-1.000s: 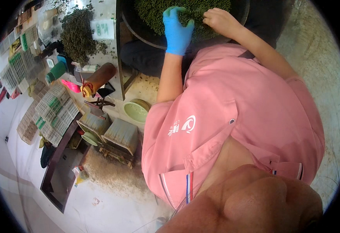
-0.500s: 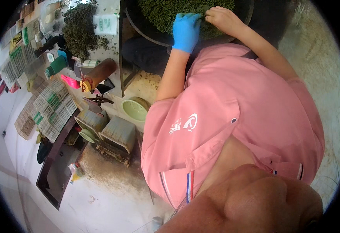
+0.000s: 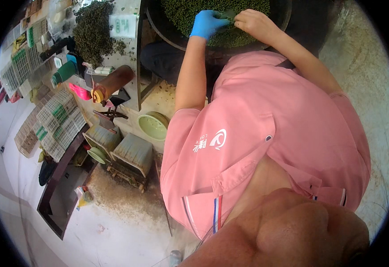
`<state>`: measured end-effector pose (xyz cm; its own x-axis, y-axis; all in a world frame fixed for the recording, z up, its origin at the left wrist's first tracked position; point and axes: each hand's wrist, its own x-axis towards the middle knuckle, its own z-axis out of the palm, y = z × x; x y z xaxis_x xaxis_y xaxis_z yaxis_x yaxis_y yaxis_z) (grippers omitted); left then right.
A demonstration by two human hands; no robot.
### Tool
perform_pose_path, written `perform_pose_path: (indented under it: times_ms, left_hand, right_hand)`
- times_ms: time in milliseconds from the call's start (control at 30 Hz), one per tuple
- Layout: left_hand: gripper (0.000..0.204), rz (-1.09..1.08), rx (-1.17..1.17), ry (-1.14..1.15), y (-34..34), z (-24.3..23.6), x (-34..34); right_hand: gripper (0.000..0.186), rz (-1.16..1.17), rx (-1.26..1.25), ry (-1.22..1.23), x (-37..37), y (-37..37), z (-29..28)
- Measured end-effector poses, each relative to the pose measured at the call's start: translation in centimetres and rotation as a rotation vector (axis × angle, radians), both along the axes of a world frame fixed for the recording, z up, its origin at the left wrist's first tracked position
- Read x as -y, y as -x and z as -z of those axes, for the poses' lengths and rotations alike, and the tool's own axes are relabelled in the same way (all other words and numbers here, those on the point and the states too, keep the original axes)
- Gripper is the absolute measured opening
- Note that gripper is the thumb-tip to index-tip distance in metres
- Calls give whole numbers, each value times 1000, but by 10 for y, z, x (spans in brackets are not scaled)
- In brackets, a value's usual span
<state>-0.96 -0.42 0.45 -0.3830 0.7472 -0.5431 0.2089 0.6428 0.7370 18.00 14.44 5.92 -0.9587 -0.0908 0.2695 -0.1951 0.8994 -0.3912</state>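
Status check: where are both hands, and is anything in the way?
Left hand, blue glove, and bare right hand together on green leaves in dark round pan. Grip unclear. Nothing between the hands.

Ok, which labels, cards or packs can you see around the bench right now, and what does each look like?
White card: flat on the bench left of the round pan, rectangular, green print.
Green-and-white packs: rows in gridded trays at far left.
Small white packet: left of the brown bottle, oblong, green marks.
No screens in view.
The left hand, blue-gloved, and the bare right hand rest on the green heap in the pan.
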Motion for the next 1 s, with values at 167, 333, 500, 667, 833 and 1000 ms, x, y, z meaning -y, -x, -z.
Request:
perform_pose_path:
  times_ms: [167, 333, 500, 667, 833, 1000]
  left_hand:
    - [49, 292, -536, 258, -24, -70, -29]
    - [40, 173, -302, -52, -9, -102, 5]
    - [24, 57, -396, -290, -24, -130, 15]
    - [32, 209, -584, 172, -7, -61, 35]
    - [39, 454, -542, 165, -55, 4, 29]
    - [22, 49, 91, 13, -24, -59, 29]
  right_hand:
    - [11, 6, 64, -13, 10, 3, -6]
    - [11, 82, 45, 30, 3, 2, 2]
    - [13, 90, 55, 90, -2, 6, 1]
    - [13, 151, -46, 119, -6, 6, -5]
    - [10, 198, -166, 86, -19, 12, -35]
    - [10, 210, -157, 93, -25, 7, -32]
